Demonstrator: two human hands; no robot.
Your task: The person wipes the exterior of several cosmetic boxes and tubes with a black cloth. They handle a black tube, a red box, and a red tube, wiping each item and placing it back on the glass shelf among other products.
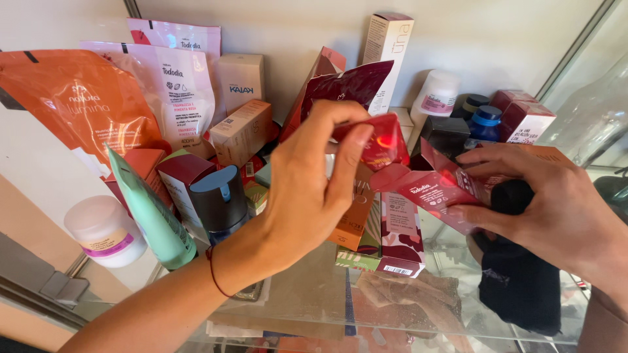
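Observation:
My left hand (307, 189) pinches the open top flap of a small red carton (418, 186) between thumb and forefinger. My right hand (556, 209) holds the same carton's body from the right, fingers wrapped under it, and a black cloth item (517, 281) hangs below that hand. The carton is tilted over a glass shelf (314, 294). Behind the carton, a dark red pouch (353, 88) leans upright.
The shelf is crowded: an orange pouch (78, 104), pink-white pouches (180, 85), a green tube (154, 219), a white jar (104, 230), a grey-capped bottle (219, 196), a tall white box (387, 55), a blue-capped bottle (485, 124) and several small boxes.

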